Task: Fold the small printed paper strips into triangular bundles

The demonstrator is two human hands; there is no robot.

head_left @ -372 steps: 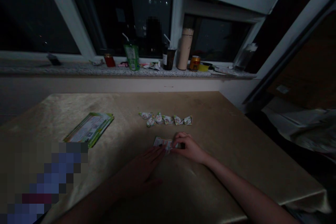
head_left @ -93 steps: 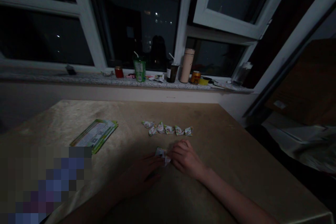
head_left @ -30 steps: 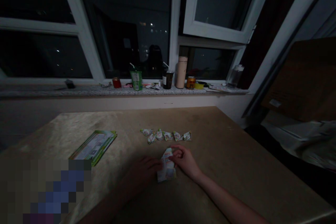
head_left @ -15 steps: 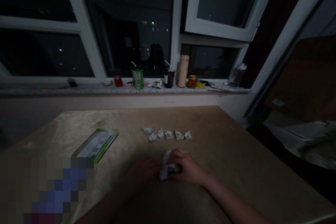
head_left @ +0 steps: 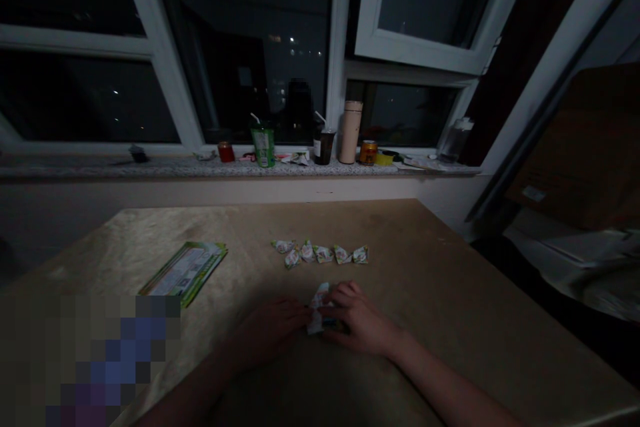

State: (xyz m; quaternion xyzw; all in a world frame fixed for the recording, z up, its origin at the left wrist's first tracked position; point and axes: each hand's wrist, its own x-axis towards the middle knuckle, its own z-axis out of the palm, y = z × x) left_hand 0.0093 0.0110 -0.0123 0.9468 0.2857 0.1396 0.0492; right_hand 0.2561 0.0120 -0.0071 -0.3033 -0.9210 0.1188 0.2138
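Observation:
A small pale printed wrapper (head_left: pixel 317 321) stands out on the brown tabletop (head_left: pixel 410 240) between my two hands. My right hand (head_left: pixel 364 320) grips it from the right, fingers curled over its edge. From the left, the fingertips of my left hand (head_left: pixel 273 323) pinch its other edge; that hand lies in shadow and its thumb is hard to see. Beyond the hands, several small folded wrappers (head_left: pixel 324 254) of the same pale green-and-white print form an uneven row.
On the left lies a flat green packet (head_left: pixel 193 270), near a pixelated patch. Along the windowsill (head_left: pixel 175 167) stand a green cup (head_left: pixel 263 147), a dark drink cup (head_left: pixel 324 147), a pink flask (head_left: pixel 351 133) and jars. A cardboard box (head_left: pixel 575 153) is off to the right.
My hands stay around the wrapper with slight finger movement. The dark gap seen beside it under my right hand now looks smaller. The view has shifted slightly.

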